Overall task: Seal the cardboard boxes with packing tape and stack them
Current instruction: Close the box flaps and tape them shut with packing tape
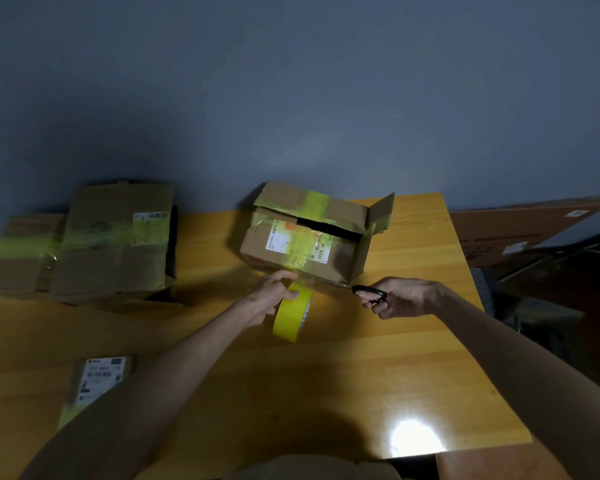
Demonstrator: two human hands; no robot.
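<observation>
A cardboard box (340, 265) with white labels and yellow tape strips stands mid-table, its top flaps partly open. A strip of tape runs from its near bottom edge to the yellow tape roll (290, 317), which my left hand (269, 296) grips just in front of the box. My right hand (400, 296) holds black-handled scissors (368, 292), the blades reaching left to the tape strip at the box's lower edge.
Two taped boxes (115, 237) sit at the table's back left, one (18, 258) lower beside them. A small labelled parcel (97, 379) lies near my left forearm. A large flat carton (520, 226) leans beyond the wooden table's (361, 375) right edge. Glare spot at front.
</observation>
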